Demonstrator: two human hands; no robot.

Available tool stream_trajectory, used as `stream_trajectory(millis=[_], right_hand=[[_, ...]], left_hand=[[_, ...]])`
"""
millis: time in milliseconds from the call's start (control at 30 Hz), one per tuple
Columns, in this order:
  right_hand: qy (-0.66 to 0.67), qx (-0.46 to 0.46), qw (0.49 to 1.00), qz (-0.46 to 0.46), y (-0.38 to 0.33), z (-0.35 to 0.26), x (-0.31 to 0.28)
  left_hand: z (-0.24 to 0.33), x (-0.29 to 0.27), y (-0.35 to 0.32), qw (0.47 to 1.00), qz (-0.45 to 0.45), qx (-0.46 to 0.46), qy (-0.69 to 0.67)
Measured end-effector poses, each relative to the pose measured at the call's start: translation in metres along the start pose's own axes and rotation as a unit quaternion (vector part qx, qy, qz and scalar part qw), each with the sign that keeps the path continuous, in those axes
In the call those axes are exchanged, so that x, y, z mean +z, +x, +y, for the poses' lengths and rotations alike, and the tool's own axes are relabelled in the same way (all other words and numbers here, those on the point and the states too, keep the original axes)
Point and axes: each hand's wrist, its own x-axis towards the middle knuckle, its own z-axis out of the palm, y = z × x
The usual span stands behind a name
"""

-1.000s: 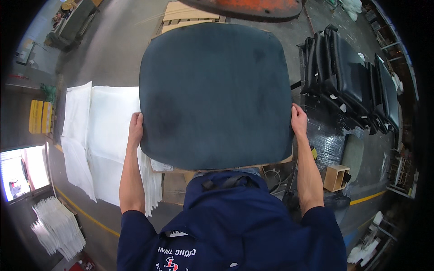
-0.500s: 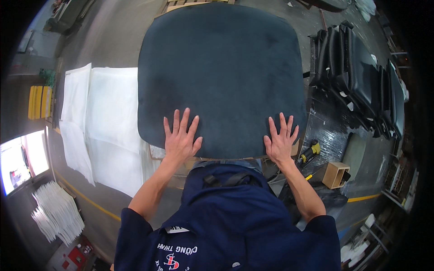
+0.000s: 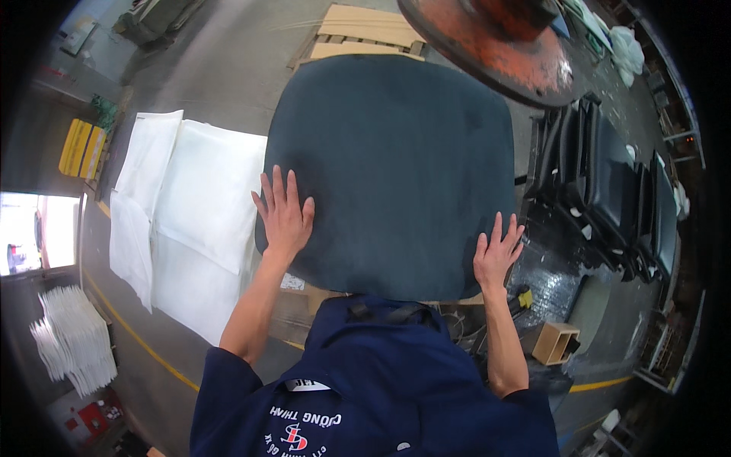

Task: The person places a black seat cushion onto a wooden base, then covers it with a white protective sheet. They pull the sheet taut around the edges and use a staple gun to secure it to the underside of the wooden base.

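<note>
A large dark blue-grey seat cushion (image 3: 396, 167) with rounded corners lies flat in front of me. My left hand (image 3: 283, 213) rests palm down on its near left part, fingers spread. My right hand (image 3: 497, 253) lies flat on its near right edge, fingers apart. Neither hand grips anything. My dark blue shirt fills the lower middle of the view.
White plastic bags (image 3: 190, 221) lie spread on the floor at left, with a stack of white sheets (image 3: 72, 339) lower left. Black chair parts (image 3: 601, 190) stand in a row at right. A wooden pallet (image 3: 365, 30) and an orange round disc (image 3: 495, 46) lie beyond; a small cardboard box (image 3: 554, 343) sits lower right.
A second ago both hands held the cushion's side edges; now they lie flat on its top. The left hand has slid further left and up across the surface.
</note>
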Motion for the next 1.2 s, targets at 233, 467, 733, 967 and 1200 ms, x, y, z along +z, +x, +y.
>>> stream_trajectory(millis=[233, 467, 733, 967, 1200], right_hand=[[0.004, 0.068, 0.997, -0.033, 0.023, 0.009, 0.015], [0.024, -0.005, 0.999, 0.038, 0.020, 0.020, 0.027], [0.044, -0.010, 0.998, 0.040, 0.020, 0.020, 0.024], [0.093, 0.005, 0.995, 0.033, 0.020, 0.015, 0.018], [-0.020, 0.024, 0.999, -0.013, 0.015, 0.003, 0.008]], left_hand=[[-0.021, 0.025, 0.027, 0.994, -0.017, -0.105, 0.021], [-0.023, 0.021, 0.030, 0.986, -0.031, -0.137, -0.093], [-0.022, 0.018, 0.030, 0.981, -0.054, -0.155, -0.101], [-0.023, 0.014, 0.032, 0.979, -0.067, -0.163, -0.106], [-0.013, 0.021, 0.019, 0.995, 0.067, -0.069, 0.039]])
